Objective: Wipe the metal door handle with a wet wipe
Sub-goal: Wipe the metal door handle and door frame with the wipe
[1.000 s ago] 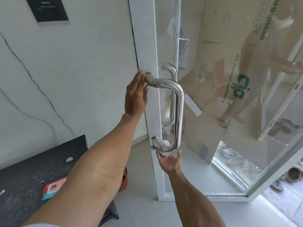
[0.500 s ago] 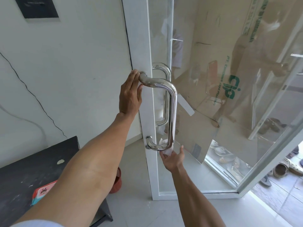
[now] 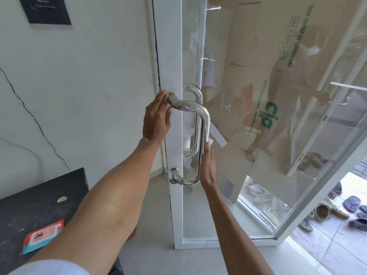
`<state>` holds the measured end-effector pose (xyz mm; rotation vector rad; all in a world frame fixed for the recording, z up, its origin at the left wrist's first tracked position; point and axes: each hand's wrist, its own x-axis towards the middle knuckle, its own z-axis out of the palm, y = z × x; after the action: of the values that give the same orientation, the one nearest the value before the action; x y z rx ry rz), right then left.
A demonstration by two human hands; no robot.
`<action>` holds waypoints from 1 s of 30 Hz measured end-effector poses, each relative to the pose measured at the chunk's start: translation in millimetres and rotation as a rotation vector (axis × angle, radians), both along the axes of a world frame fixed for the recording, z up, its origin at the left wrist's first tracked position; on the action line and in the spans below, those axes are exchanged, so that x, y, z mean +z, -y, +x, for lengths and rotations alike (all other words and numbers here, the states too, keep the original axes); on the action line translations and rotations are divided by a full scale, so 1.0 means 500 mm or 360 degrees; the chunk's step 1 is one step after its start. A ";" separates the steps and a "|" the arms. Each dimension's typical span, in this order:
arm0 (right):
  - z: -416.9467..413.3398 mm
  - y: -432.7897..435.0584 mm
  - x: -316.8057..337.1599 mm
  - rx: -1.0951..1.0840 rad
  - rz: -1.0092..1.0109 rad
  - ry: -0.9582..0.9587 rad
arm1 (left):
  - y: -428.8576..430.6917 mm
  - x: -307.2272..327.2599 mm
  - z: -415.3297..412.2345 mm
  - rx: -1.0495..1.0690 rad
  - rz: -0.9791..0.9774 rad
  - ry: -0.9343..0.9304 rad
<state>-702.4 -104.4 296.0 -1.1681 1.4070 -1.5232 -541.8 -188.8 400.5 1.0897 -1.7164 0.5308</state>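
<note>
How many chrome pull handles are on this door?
2. The near handle is fixed to the white door frame on this side. The far handle sits behind it on the other side, seen through the glass and partly hidden by the near one.

a wipes pack (image 3: pixel 42 238) lies on the scuffed black table (image 3: pixel 39 199).
</note>
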 end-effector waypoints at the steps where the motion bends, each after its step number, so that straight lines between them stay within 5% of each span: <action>1: 0.005 -0.009 0.010 -0.0011 -0.0099 -0.0129 | -0.002 0.002 0.000 0.0005 0.0012 0.0012; 8: 0.006 -0.053 -0.108 -0.0151 -0.0318 -0.1669 | -0.018 0.029 0.002 0.0049 0.0057 0.0081; 12: -0.029 -0.052 -0.171 -0.0198 -0.0175 -0.2138 | -0.022 0.040 0.004 0.0067 0.0116 0.0111; 18: -0.053 -0.033 -0.103 -0.0269 -0.0391 -0.2188 | -0.026 0.047 0.004 0.0081 0.0124 0.0133; 24: -0.019 0.007 0.054 -0.0324 -0.0597 -0.1800 | -0.030 0.042 0.005 0.0091 0.0127 0.0133; 30: 0.008 -0.018 -0.057 -0.0241 -0.0517 -0.1533 | -0.030 0.042 0.005 0.0078 0.0129 0.0117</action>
<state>-698.1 -95.5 267.8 -2.2243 1.9054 -1.3558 -539.2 -173.7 421.3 1.1854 -1.7921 0.5413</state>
